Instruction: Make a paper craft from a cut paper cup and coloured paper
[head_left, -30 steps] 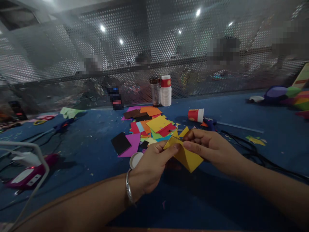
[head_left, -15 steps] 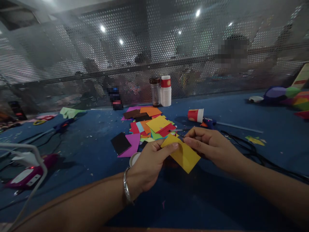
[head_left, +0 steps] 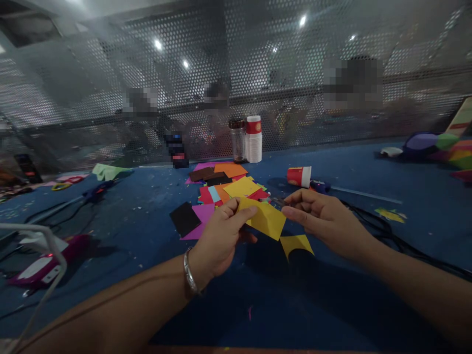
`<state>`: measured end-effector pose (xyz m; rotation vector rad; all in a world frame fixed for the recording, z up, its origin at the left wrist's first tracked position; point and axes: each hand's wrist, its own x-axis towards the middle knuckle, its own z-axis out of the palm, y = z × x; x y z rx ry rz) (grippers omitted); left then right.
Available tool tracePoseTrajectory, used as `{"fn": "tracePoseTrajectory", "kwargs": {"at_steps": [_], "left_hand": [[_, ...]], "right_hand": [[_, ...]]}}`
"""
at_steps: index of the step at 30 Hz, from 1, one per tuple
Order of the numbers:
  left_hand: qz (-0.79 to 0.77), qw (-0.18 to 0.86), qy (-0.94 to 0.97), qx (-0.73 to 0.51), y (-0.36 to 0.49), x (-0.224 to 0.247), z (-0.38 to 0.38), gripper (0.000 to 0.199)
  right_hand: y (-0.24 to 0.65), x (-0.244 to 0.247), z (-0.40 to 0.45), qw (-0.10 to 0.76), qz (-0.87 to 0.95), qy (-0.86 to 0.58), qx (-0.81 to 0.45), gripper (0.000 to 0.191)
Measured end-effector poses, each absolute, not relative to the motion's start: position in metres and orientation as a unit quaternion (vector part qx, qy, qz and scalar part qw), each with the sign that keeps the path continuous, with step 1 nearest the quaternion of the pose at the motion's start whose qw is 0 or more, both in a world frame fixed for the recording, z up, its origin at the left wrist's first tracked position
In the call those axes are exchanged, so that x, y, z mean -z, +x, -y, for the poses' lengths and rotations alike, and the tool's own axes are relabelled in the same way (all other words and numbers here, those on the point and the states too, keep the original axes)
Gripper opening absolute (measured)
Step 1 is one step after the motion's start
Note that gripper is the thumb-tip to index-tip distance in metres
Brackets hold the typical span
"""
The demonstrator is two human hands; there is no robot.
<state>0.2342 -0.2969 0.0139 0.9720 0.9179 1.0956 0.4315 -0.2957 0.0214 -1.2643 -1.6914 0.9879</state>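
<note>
A piece of yellow paper (head_left: 266, 220) is pinched in my left hand (head_left: 224, 236), thumb on top and fingers beneath. The closed fingers of my right hand (head_left: 320, 214) are around a slim metal tool that looks like small scissors (head_left: 277, 200); its blades point left, just above the paper's right side, and its handles are mostly hidden. Below my right hand, close to the paper's lower corner, is a yellow paper scrap (head_left: 295, 244) with a curved edge.
Coloured paper sheets (head_left: 230, 169) lie piled ahead, with a black piece (head_left: 185, 219) to the left. Behind stand a jar (head_left: 238, 142) and stacked paper cups (head_left: 253, 147). A tipped cup (head_left: 298, 176) and a glue gun (head_left: 320, 186) lie right; a magenta device (head_left: 73, 248) and cables sit left.
My left hand has moved slightly left and up with the yellow paper. The curved scrap now shows apart from it. The tool's blades have come close to the paper's upper right side.
</note>
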Motion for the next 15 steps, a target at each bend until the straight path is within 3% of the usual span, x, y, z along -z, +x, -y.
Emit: {"fn": "tracePoseTrajectory", "kwargs": {"at_steps": [15], "left_hand": [[-0.379,0.619,0.465,-0.506,0.2353,-0.008,0.2945,0.01]], "right_hand": [[0.4277,-0.024,0.3017,0.359,0.712,-0.473,-0.374,0.026]]}}
